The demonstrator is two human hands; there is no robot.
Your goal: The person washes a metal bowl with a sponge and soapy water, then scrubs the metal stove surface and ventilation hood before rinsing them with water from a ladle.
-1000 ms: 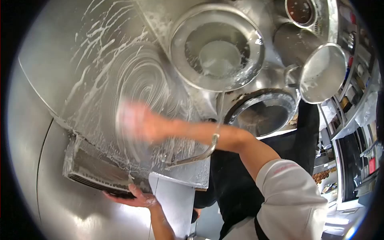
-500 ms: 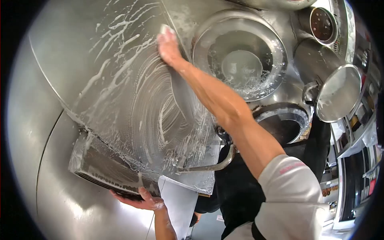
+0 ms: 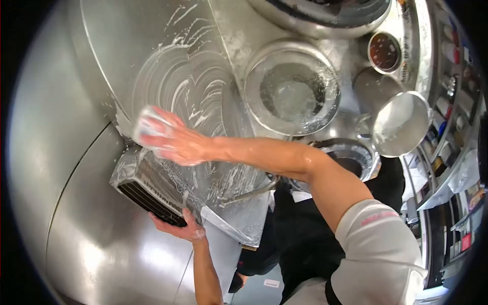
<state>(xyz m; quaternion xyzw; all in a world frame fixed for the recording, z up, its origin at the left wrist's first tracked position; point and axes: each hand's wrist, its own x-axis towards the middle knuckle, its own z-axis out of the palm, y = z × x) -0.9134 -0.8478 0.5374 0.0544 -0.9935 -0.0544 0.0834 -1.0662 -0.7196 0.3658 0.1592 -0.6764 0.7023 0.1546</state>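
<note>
My right hand (image 3: 175, 140) grips a soapy white sponge (image 3: 151, 128) against the left part of a steel surface (image 3: 193, 91) covered with curved foam streaks. My left hand (image 3: 183, 227) holds the lower edge of a slotted metal box (image 3: 147, 188), its thumb on the near corner and its fingers underneath. Foam and wet film lie on the top of the box. A bent metal pipe (image 3: 249, 194) stands out over the wet surface, right of the box.
A wide steel bowl of water (image 3: 292, 94) sits right of the foam. Beyond are a large pan (image 3: 325, 23), a pot of red-brown liquid (image 3: 385, 52), a tilted steel pot (image 3: 401, 123) and a dark round vessel (image 3: 351, 158). Shelves stand at far right.
My right hand has swept the sponge from the top of the surface down and left, spreading foam in curves. The view has shifted; my left hand still holds the box.
</note>
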